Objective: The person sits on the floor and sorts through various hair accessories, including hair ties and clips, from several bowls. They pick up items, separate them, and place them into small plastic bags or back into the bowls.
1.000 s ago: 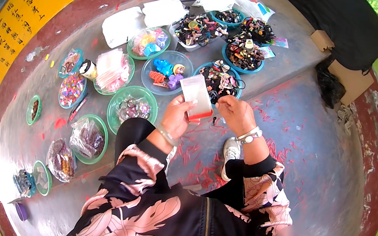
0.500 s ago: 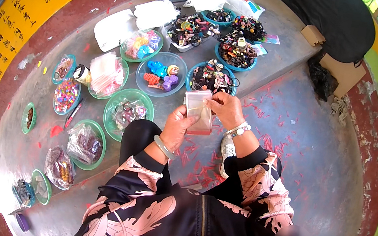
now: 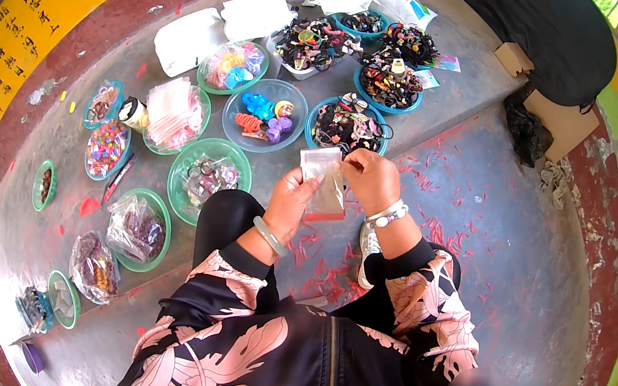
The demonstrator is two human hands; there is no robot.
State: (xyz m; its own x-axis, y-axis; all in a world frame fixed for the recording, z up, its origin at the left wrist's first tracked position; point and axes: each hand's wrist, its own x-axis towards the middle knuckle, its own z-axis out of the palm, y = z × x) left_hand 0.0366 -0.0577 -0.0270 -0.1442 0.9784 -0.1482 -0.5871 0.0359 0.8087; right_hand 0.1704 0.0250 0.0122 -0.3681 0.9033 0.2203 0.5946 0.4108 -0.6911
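A small clear plastic bag hangs upright in front of me, with its pale flap at the top and a reddish lower end. My left hand is closed on the bag's left side, thumb across its front. At the bag's upper right edge my right hand has its fingers bent into a pinch. Whatever those fingertips hold is too small or hidden to make out. Just beyond both hands stands a blue basket heaped with dark hair ties.
More baskets of hair ties stand farther back. To the left are a bowl of coloured hair clips, a basket of flat plastic bags and a green basket of trinkets. Red scraps litter the lower floor.
My right hand's fingertips have shifted slightly right and bent into a tighter pinch by the bag's edge. The left hand keeps its hold, and the bag's top looks a little flatter.
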